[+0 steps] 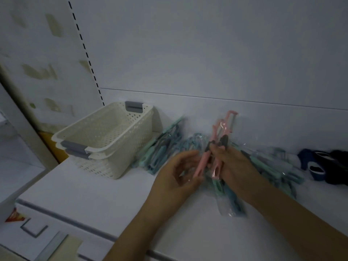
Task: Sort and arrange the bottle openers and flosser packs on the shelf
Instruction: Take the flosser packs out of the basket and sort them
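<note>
A dim view looks down at a white shelf (pixel 105 200) with a pale back wall. Two bare hands meet over the middle of it.

The right hand (pixel 231 166) grips a small bunch of pink openers (pixel 222 134) in clear wrap, fingers curled round their handles, the heads pointing up and away. The left hand (pixel 180 172) is half open, fingers loosely curved, touching the lower end of one pink handle; whether it actually pinches it cannot be told through the blur.

Below and around the hands lies a loose heap of teal and blue packs (pixel 271 170), spread along the shelf to the right. A tidier teal row (pixel 160 149) lies to the left, just beside two stacked cream baskets (pixel 105 136) with grey handles near the left end. Dark blue items (pixel 323 164) sit at the far right. Which of the teal pieces are openers and which are flosser packs is not clear.

The step in hand looks like gathering the pink pieces by colour. To do it well, the left hand should square the handle ends so the heads all face one way, while the right keeps a firm hold on the slippery wrap. Setting the bunch down apart from the teal heap would keep the sorts from mixing.
</note>
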Available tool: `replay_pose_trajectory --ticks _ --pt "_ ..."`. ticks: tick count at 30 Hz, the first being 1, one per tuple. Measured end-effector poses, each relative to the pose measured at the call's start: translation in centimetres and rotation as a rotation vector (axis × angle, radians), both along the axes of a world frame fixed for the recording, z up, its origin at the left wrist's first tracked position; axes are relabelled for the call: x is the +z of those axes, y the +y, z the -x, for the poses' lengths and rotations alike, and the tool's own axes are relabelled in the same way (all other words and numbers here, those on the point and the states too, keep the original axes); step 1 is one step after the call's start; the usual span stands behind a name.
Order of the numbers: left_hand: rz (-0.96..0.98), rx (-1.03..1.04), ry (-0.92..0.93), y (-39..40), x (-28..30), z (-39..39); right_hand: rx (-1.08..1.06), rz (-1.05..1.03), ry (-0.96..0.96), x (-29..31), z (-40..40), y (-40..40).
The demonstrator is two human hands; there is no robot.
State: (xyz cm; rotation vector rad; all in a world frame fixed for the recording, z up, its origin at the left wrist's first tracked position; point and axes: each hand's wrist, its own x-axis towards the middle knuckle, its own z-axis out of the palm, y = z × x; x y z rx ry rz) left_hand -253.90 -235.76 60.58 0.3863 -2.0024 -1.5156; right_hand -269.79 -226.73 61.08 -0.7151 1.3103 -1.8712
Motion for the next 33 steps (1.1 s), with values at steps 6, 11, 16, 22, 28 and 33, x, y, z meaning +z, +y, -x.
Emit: replay_pose_trajectory --ticks 6,11,16,22,28,33 --pt "0.34 0.026 -0.149 -0.9 -0.7 -1.7 -0.168 -0.186 0.191 -0.2 0.3 0.3" --pt "0.796 0.134 -0.427 -3.3 -2.5 -2.9 -0.011 -0.337 0.834 0.5 -0.6 0.8" --pt "0.898 0.152 -0.502 -2.3 -2.8 -2.6 -0.081 -0.509 1.263 1.2 -0.8 1.0" --pt "0.941 0.245 -0.502 -2.2 -3.2 -2.7 -0.309 -0.607 1.279 2.1 0.6 2.0" --pt "0.996 0.313 -0.46 -1.7 -2.3 -1.2 -0.277 -0.724 1.284 1.7 0.8 1.8" --pt "0.966 0.27 -0.696 -0.2 -0.6 2.0 -0.29 -0.69 1.082 1.0 0.9 1.7"
